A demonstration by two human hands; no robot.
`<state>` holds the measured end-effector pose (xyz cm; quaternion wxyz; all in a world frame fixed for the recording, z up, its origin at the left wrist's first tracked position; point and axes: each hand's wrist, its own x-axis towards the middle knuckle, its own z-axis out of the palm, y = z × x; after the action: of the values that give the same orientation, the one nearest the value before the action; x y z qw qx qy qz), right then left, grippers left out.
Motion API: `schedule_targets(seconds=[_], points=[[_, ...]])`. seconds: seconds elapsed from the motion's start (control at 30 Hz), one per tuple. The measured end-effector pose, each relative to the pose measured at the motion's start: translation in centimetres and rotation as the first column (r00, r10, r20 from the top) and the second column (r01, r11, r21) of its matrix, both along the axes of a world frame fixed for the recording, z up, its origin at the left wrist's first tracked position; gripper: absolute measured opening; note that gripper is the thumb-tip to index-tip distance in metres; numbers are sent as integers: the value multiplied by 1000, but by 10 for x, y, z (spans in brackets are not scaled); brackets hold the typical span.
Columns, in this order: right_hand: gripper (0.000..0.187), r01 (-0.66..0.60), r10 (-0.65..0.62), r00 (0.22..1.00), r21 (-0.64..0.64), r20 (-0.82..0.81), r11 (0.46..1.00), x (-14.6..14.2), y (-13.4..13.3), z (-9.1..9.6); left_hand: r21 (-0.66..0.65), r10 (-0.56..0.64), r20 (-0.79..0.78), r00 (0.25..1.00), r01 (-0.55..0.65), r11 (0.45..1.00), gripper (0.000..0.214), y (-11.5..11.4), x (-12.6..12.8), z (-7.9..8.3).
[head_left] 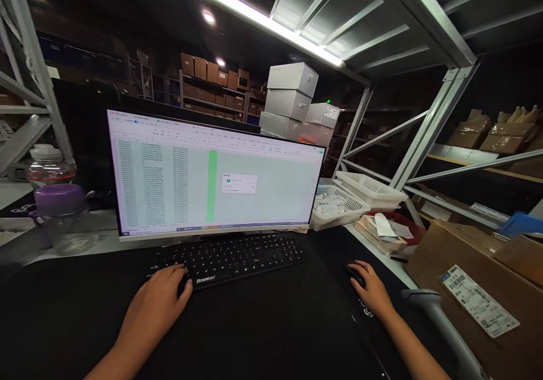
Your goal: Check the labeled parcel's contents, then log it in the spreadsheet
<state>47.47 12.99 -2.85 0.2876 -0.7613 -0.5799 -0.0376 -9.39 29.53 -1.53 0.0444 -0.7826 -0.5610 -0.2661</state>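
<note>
My left hand (159,295) rests with loosely curled fingers on the lower left corner of a black keyboard (237,255); it holds nothing. My right hand (370,286) lies over a black mouse (355,275) on the dark desk mat, fingers draped over it. Behind the keyboard stands a wide monitor (214,176) showing a spreadsheet with a green column and a small dialog box.
White mesh baskets (365,190) and a stack of papers sit right of the monitor. A cardboard box with a label (479,301) and a grey barcode scanner (436,318) lie at the right. A purple-lidded jar (59,202) stands left. Metal shelving surrounds the desk.
</note>
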Motion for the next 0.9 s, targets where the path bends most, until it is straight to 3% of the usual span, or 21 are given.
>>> schedule_targets(seconds=[0.43,0.73,0.9], points=[[48,6,-6,1000,12,-2,1000,-2,-2,4,51,10,-17,1000,-9,999,55,6,-1,-7],[51,-35,36,999,95,-3,995,52,5,-40,-17,40,46,998,-39,999,27,-23,11,18],[51,-51,55,998,100,-35,994,61,8,-43,-27,57,55,997,-56,998,24,-23,12,15]])
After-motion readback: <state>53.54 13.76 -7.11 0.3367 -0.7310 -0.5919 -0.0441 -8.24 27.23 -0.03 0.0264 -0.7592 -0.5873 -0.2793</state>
